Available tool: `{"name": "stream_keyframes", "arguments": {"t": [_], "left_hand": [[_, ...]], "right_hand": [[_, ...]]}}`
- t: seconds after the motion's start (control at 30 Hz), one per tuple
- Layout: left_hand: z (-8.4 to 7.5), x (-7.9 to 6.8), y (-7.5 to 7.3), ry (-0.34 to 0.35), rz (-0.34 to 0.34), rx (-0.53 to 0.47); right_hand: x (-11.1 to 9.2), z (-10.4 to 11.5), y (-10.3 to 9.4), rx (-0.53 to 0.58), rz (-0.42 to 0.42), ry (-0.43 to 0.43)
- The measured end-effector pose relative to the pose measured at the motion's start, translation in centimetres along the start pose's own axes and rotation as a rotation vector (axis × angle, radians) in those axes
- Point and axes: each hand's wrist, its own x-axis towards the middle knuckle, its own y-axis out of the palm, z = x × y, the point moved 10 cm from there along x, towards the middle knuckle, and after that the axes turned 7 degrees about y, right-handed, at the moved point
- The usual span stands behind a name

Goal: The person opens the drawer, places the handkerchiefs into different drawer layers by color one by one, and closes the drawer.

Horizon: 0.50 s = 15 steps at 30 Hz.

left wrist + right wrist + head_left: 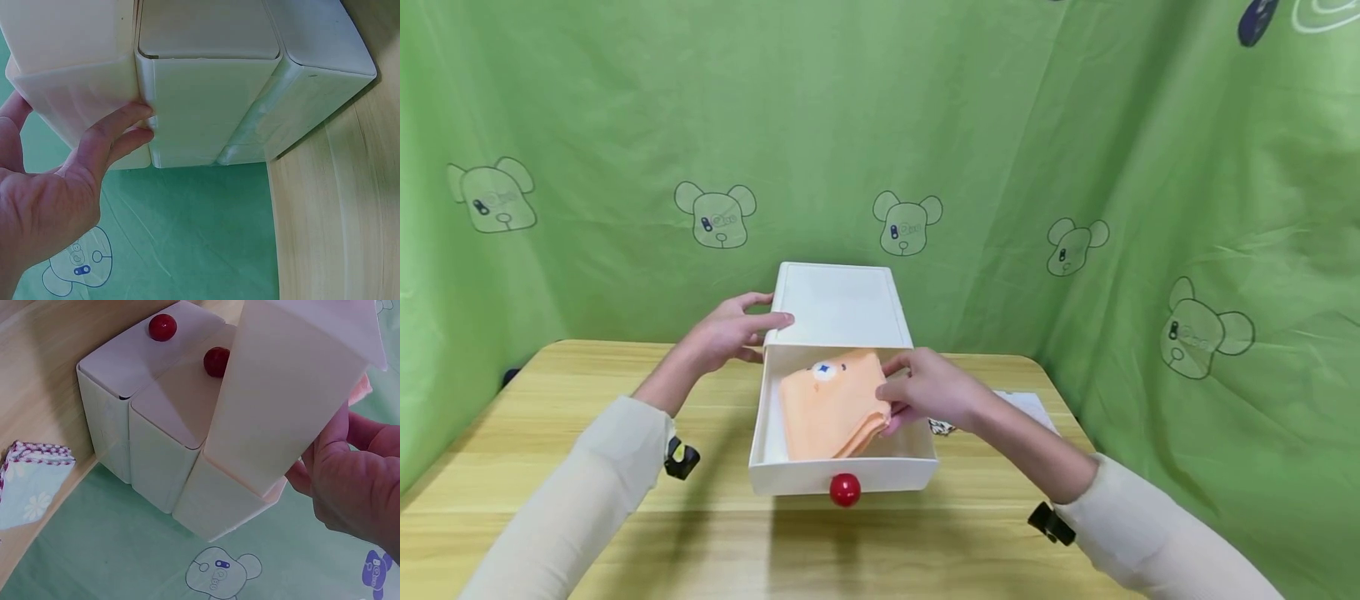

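"What fills the table (1000,517)?"

"A white drawer unit (842,304), its top drawer (797,479) jutting out, a folded orange cloth (831,412) inside."

"The hands?"

"The left hand (728,332) rests spread against the unit's left side; the right hand (934,389) seems to pinch the cloth's right edge, though the drawer hides its fingertips from the wrist camera."

"The danger?"

"Downward pressure could tip the overhanging drawer; a shallow pinch could spill the folds; a knock to the red knob (845,490) could jolt everything."
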Motion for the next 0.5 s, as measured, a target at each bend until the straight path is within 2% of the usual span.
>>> {"name": "stream_keyframes", "arguments": {"t": [0.5], "left_hand": [[0.1,0.1,0.0,-0.01,0.0,0.011]], "right_hand": [[1.4,0.0,0.6,0.225,-0.016,0.007]]}}
